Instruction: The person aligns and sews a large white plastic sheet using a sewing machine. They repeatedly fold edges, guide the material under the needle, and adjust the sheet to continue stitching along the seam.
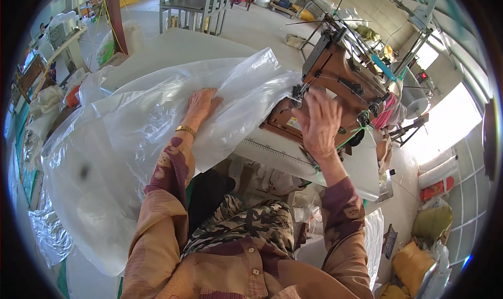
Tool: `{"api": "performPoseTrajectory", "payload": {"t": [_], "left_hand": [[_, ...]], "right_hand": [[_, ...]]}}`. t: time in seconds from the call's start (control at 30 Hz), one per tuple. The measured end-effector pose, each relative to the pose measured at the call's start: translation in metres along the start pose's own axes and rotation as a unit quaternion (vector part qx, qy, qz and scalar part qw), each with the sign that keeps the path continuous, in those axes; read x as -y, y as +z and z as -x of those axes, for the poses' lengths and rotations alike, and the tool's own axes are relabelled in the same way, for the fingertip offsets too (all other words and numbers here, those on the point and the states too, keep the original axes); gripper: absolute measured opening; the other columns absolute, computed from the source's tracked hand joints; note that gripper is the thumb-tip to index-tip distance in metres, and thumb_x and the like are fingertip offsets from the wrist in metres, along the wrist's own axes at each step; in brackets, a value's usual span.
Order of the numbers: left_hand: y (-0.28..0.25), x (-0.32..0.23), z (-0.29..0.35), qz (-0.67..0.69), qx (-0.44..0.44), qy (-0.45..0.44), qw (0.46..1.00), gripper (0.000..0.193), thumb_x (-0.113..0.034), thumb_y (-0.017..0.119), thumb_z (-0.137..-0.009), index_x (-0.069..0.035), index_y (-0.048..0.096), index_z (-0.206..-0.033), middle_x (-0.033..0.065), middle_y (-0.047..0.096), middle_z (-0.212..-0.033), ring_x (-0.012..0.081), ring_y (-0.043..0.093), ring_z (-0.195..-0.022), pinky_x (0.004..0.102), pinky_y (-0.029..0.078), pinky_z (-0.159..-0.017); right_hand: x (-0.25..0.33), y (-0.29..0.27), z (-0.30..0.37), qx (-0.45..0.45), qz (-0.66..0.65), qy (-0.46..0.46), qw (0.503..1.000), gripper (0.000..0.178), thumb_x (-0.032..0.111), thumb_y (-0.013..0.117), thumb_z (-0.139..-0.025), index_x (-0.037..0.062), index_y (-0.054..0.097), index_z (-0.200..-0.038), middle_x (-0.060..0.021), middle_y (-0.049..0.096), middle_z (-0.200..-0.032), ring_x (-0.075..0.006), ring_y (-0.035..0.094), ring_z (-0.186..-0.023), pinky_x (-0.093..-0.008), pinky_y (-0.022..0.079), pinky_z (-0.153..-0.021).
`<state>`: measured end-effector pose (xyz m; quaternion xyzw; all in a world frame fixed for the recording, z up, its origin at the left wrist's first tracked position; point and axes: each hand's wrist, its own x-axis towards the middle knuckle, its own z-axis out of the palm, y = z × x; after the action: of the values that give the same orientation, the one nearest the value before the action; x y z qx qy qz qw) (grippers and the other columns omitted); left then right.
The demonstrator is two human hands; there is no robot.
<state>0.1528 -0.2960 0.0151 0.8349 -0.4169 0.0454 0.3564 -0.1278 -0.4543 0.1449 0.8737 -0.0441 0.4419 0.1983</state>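
A large sheet of clear plastic film (152, 110) is spread over the table on the left, its right end reaching the presser foot area of a brown industrial sewing machine (340, 63). My left hand (201, 106) lies on the film with fingers stretched and pointing away from me. My right hand (320, 122) is raised in front of the machine's needle end, its fingers extended and somewhat apart, nothing visible in them. It hides part of the machine bed. Green thread (363, 120) runs at the machine's near right side.
A ruler strip (277, 151) lines the near edge of the pale tabletop (183, 45). Beyond the table stands a grey metal chair (194, 8). A reddish post (116, 21) rises at the far left. Yellow and olive sacks (414, 262) lie on the floor at the right.
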Motion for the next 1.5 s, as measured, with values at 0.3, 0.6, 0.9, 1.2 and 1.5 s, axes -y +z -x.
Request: {"api": "performPoseTrajectory", "payload": {"t": [0.3, 0.6, 0.9, 1.2, 1.5], "left_hand": [[-0.01, 0.005, 0.007, 0.015, -0.018, -0.001, 1.0, 0.033, -0.031, 0.064, -0.09, -0.001, 0.067, -0.105, 0.0207, 0.067, -0.102, 0.0402, 0.062, -0.103, 0.0492, 0.047, -0.089], [-0.006, -0.002, 0.004, 0.038, -0.021, 0.002, 0.999, 0.032, -0.031, 0.065, -0.09, -0.002, 0.066, -0.103, 0.022, 0.066, -0.103, 0.0417, 0.061, -0.102, 0.0487, 0.047, -0.089], [-0.009, 0.005, 0.004, 0.021, -0.021, 0.005, 1.0, 0.037, -0.037, 0.064, -0.092, 0.0, 0.066, -0.097, 0.0235, 0.068, -0.1, 0.0435, 0.063, -0.096, 0.0497, 0.049, -0.084], [-0.006, -0.005, 0.0, 0.023, -0.005, -0.022, 0.999, 0.05, -0.046, 0.061, -0.093, 0.003, 0.066, -0.098, 0.0277, 0.065, -0.095, 0.0468, 0.06, -0.093, 0.0493, 0.048, -0.081], [-0.005, 0.015, -0.001, 0.022, 0.0, -0.043, 0.999, 0.048, -0.041, 0.061, -0.092, 0.005, 0.066, -0.104, 0.0287, 0.067, -0.094, 0.0463, 0.063, -0.093, 0.0494, 0.048, -0.083]], "right_hand": [[-0.095, 0.0, -0.177, 0.048, 0.029, 0.093, 0.994, 0.034, 0.037, 0.057, -0.094, 0.007, 0.073, -0.097, -0.0135, 0.071, -0.097, -0.0363, 0.064, -0.097, -0.0475, 0.049, -0.085], [-0.2, 0.082, -0.226, 0.347, 0.221, -0.135, 0.902, 0.015, 0.015, 0.064, -0.082, 0.0025, 0.073, -0.08, -0.019, 0.071, -0.081, -0.0364, 0.071, -0.08, -0.0443, 0.056, -0.074], [-0.144, 0.043, -0.225, 0.258, 0.148, 0.236, 0.925, 0.038, 0.034, 0.056, -0.088, 0.0056, 0.073, -0.108, -0.023, 0.07, -0.113, -0.0377, 0.066, -0.109, -0.0466, 0.054, -0.093], [-0.114, -0.001, -0.191, 0.104, 0.115, 0.171, 0.973, 0.024, 0.023, 0.063, -0.085, -0.0001, 0.068, -0.083, -0.0222, 0.07, -0.082, -0.0396, 0.069, -0.08, -0.0509, 0.054, -0.073], [-0.057, -0.013, -0.115, -0.002, 0.116, 0.023, 0.993, 0.017, 0.019, 0.065, -0.087, 0.0064, 0.068, -0.097, -0.0139, 0.07, -0.105, -0.0303, 0.058, -0.115, -0.0488, 0.042, -0.098]]}}
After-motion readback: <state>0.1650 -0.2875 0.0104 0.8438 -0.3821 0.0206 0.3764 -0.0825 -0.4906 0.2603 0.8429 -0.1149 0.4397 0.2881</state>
